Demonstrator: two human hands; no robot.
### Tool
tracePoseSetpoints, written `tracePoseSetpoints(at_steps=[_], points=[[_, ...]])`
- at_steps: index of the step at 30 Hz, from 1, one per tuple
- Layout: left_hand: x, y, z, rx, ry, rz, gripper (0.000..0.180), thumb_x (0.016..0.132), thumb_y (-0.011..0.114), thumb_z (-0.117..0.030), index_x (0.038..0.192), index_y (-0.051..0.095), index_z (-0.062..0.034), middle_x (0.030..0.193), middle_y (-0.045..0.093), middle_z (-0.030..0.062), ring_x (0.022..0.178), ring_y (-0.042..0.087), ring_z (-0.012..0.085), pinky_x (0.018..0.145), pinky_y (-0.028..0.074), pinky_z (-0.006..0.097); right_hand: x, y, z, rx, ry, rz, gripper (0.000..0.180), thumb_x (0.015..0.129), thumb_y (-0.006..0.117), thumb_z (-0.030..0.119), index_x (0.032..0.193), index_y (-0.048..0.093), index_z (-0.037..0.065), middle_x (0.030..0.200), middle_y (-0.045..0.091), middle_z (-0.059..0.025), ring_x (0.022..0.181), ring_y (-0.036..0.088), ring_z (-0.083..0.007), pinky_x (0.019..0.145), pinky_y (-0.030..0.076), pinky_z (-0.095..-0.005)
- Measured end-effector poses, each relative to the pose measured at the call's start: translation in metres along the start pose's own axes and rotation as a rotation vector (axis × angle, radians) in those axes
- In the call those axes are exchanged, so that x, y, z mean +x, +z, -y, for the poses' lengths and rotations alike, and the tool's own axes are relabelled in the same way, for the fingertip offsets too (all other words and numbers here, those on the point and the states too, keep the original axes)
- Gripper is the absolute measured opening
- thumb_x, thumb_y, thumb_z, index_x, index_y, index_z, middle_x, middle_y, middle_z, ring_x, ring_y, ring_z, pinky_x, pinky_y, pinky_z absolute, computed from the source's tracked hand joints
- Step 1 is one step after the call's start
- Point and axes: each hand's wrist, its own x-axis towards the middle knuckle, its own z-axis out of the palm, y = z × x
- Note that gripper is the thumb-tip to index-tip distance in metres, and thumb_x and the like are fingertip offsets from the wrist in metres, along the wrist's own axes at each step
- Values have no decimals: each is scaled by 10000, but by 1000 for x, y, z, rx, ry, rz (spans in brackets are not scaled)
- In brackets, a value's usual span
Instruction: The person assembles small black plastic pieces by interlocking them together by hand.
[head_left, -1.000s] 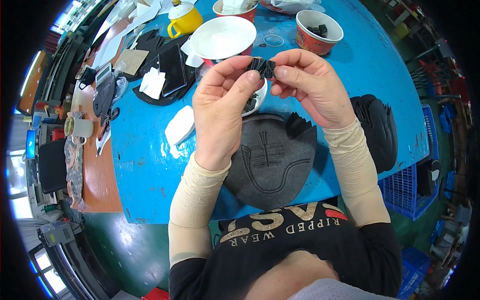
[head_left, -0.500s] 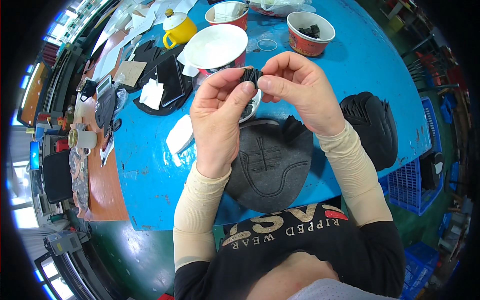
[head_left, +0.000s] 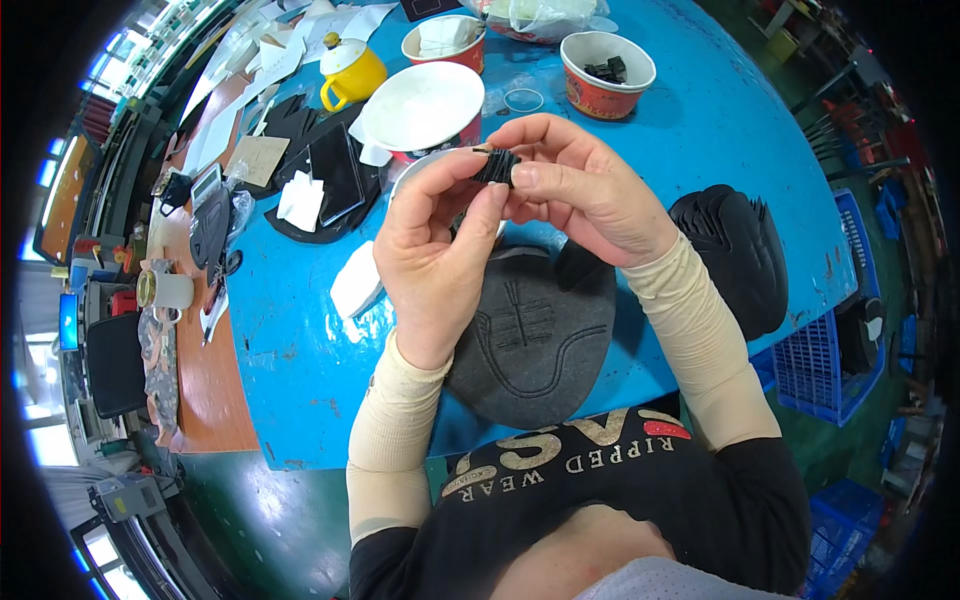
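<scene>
Both hands meet over the table, fingers closed around a small bundle of thin black strips (head_left: 496, 167). My left hand (head_left: 437, 235) pinches its left end between thumb and fingers. My right hand (head_left: 588, 190) grips its right side, the thumb lying against it. Below the hands lies a dark grey, shield-shaped padded piece (head_left: 535, 345) with stitched grooves and short bars. Some black pieces (head_left: 583, 268) rest at its upper right edge, partly behind my right wrist. A white bowl behind my hands is mostly hidden.
A large white paper bowl (head_left: 425, 105), a yellow mug (head_left: 352, 75) and a red paper tub holding black pieces (head_left: 607, 78) stand at the back. To the right lies a stack of black shaped pieces (head_left: 733, 255). A white block (head_left: 358, 280) sits left; a blue crate (head_left: 825, 370) stands beyond the table edge.
The bundle has turned between my fingers, and my right hand now wraps further around it. The view has shifted slightly.
</scene>
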Motion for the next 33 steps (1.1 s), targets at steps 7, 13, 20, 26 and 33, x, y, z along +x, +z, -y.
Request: tracePoseSetpoints(at_steps=[7,13,20,26,33], points=[[-2,1,14,380,290,-6,303,779,627,24,1064,528,-1,1039,580,120,870,606,164,761,500,273,-1,2,-4,-78,-12,-15,259,844,588,128,1075,513,40,944,566,-30,817,568,-95,719,485,-237],[-2,3,4,148,29,143,381,804,592,17,1160,458,5,1255,425,159,1141,475,188,926,414,287,7,-16,15,-256,-152,-189,203,851,579,145,1008,578,17,836,604,-37,725,588,-104,656,476,-227],[9,0,-6,-77,-116,44,311,867,475,40,1169,403,50,1139,513,136,1076,528,178,875,442,256,68,-131,65,-1078,-437,-673,227,832,584,134,1043,625,63,916,626,-43,817,583,-103,740,451,-214],[10,4,-8,-141,-178,-3,356,878,470,-3,1218,393,68,1129,531,164,1047,561,244,856,482,260,58,-125,57,-1328,-355,-479,206,819,585,126,1006,657,77,1019,619,-64,908,579,-124,782,453,-230],[7,-7,-7,-377,-317,58,437,858,475,5,1259,310,60,1177,499,186,1071,538,240,870,458,285,25,-6,36,-1241,-545,268,235,792,582,65,1019,643,75,838,638,-92,818,608,-156,753,482,-241]])
